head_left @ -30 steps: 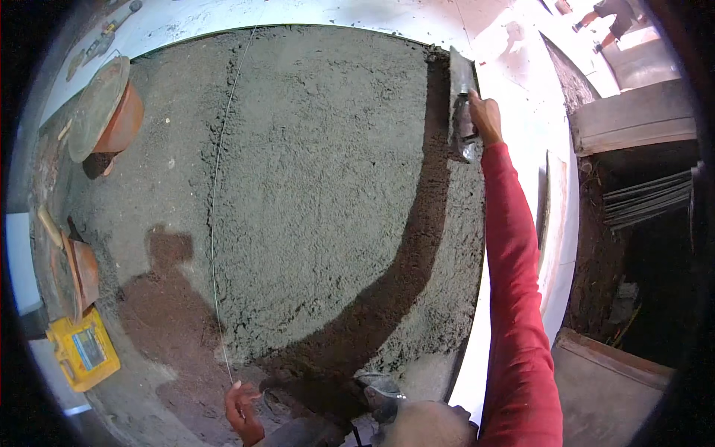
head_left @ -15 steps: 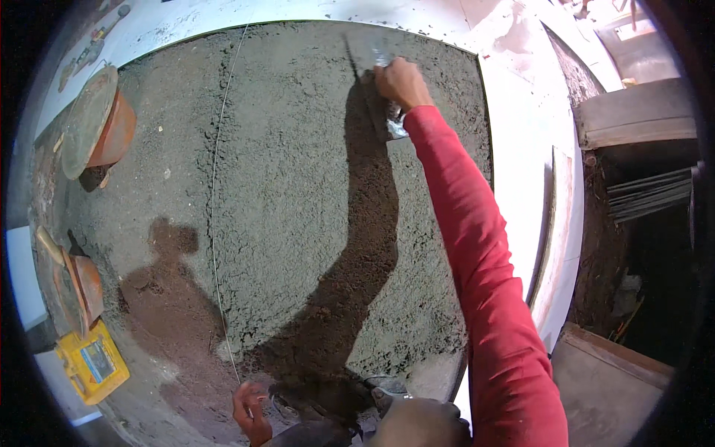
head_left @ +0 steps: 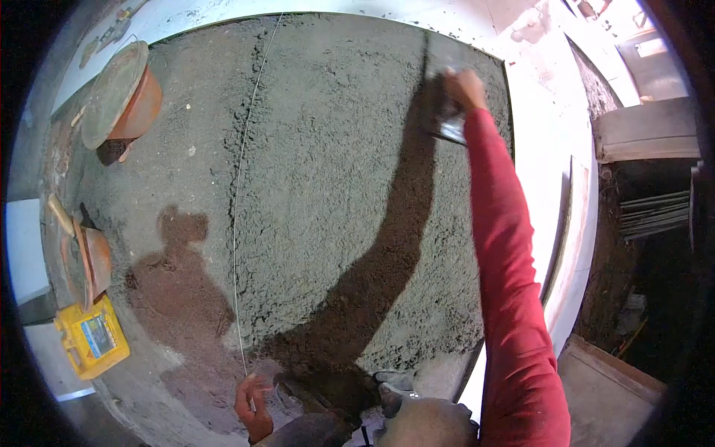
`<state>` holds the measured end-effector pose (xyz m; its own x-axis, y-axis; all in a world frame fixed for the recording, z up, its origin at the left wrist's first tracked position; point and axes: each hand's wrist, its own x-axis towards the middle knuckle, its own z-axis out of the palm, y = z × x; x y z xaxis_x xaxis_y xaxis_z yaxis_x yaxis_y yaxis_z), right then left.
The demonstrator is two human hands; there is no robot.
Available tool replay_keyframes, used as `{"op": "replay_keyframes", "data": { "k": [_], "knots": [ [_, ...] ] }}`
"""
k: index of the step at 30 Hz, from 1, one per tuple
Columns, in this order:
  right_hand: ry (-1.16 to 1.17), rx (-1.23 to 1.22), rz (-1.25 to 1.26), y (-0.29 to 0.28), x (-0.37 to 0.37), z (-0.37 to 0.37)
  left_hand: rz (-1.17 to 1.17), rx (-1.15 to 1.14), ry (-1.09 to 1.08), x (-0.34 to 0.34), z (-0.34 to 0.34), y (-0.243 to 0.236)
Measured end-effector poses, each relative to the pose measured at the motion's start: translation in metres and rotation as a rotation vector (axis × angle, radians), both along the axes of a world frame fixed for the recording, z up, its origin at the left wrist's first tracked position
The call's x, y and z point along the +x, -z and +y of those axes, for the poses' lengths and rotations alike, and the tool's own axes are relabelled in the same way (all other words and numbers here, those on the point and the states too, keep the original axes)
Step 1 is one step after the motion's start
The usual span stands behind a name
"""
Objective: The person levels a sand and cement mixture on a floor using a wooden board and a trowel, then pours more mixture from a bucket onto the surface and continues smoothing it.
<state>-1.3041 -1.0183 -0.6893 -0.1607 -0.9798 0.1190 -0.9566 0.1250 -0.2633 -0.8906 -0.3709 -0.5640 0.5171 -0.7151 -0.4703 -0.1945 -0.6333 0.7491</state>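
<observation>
My right hand [head_left: 465, 89] is closed around the handle of a steel plastering trowel [head_left: 452, 132]. Its shiny blade lies on the rough grey mortar bed [head_left: 335, 171], close to the far right corner; motion blurs hand and tool. At the lower edge, my left hand [head_left: 253, 406] hangs with loosely bent fingers apart, and I see nothing held in it. Beside it ends a thin pale string line [head_left: 237, 216], which runs away from me across the mortar. Dark shadows of my head and right arm fall over the surface.
On the left, a tilted orange-brown bowl [head_left: 138, 104] and a second one [head_left: 97, 261] with a wooden-handled tool [head_left: 59, 214] stand near a yellow jerrycan [head_left: 93, 339]. White tiles [head_left: 536, 134] border the bed at right. Beyond lies a dark recess [head_left: 655, 276].
My right hand and the trowel have moved rightward over the mortar, closer to the tiled edge. The whole view has shifted slightly. My left hand stays by the string's near end.
</observation>
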Motion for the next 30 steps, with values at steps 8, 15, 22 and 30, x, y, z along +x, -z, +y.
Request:
{"op": "replay_keyframes", "data": {
  "k": [8, 15, 22, 30],
  "knots": [
    [-0.208, 0.087, -0.289, -0.059, 0.174, 0.058, -0.029, -0.314, 0.238, -0.023, -0.037, 0.015],
    [-0.554, 0.535, -0.512, -0.121, 0.081, 0.312, -0.4, -0.38, 0.212, -0.055, -0.036, 0.06],
    [-0.444, 0.596, -0.153, -0.134, 0.049, 0.489, -0.397, -0.346, 0.151, -0.084, -0.043, 0.074],
    [-0.764, 0.338, -0.03, -0.095, 0.123, 0.476, -0.46, -0.273, -0.022, -0.112, -0.038, 0.082]
  ]
}}
